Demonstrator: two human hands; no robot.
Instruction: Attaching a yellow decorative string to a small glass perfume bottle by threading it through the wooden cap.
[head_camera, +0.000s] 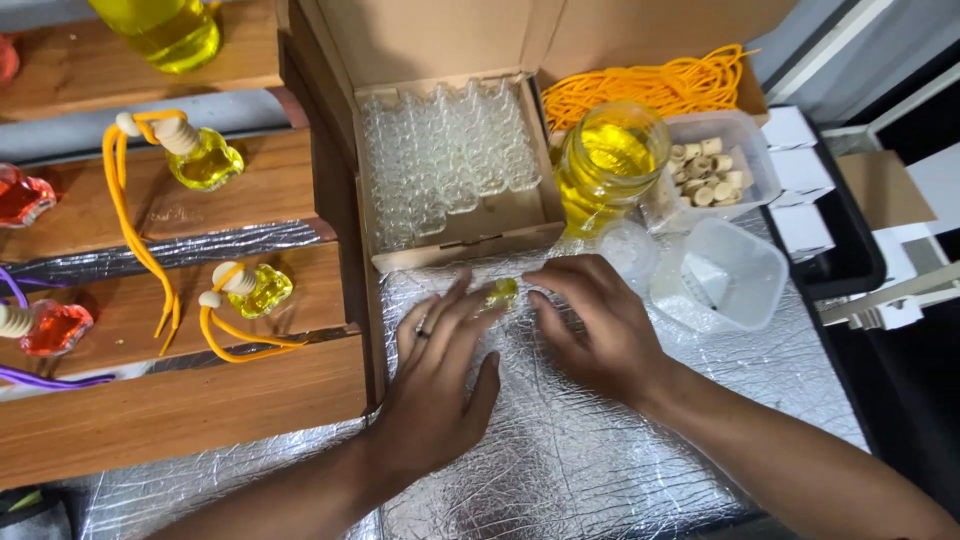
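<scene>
Honestly, from the head camera the thing in play is that tiny glass bottle (503, 293) with yellow liquid in it, sitting on the foil-covered bench (600, 450) right between my two hands. I'd guess it's light but fragile, being glass, and probably slick if any of that liquid got on the outside, so I'd take it by the flat sides of the body with fingertips rather than squeezing the neck. My left hand (440, 370) is spread flat and fairly wide, palm down on the foil, with its fingertips just reaching the bottle on its left side; there's a ring on one finger. My right hand (595, 325) is also loosely open, fingers curved, with thumb and forefinger coming in at the bottle from the right, touching or very close, hard to call. Neither hand has lifted it as far as I can see. Just behind sits a cardboard box (460, 160) packed with empty clear bottles, a jar of yellow liquid (610, 160), a tub of wooden caps (715, 165), an empty plastic tub (725, 275) and a bundle of orange cord (650, 85). Off to the left, wooden steps (180, 400) carry finished yellow and red bottles.
</scene>
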